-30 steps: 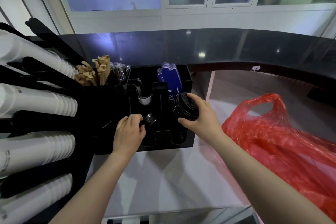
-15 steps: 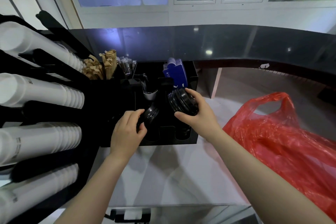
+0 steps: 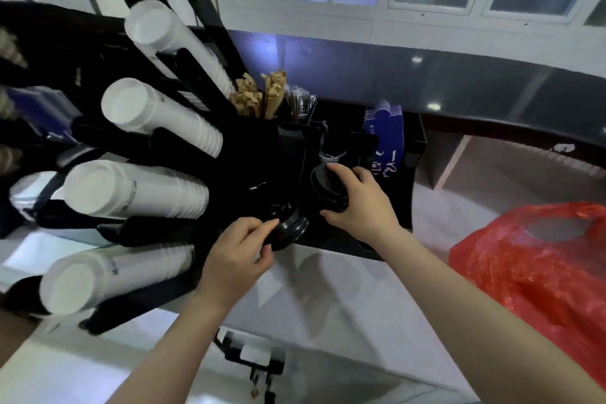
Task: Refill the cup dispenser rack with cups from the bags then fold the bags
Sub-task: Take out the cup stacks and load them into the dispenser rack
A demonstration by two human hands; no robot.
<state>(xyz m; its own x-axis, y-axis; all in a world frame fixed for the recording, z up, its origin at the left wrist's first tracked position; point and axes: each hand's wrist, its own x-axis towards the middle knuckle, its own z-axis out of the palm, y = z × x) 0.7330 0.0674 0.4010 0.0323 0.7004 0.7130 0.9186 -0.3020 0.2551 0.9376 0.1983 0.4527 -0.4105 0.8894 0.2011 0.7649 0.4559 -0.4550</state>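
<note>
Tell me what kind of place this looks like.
Probably a café or drinks counter: a black rack of stacked white paper cups, brown wooden stirrers in a black organiser, and stacks of black plastic lids.

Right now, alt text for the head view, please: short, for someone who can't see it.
A person's left hand and right hand each grip a stack of black lids at a black counter organizer. White cup stacks fill the dispenser rack on the left. A red plastic bag lies on the right.
</note>
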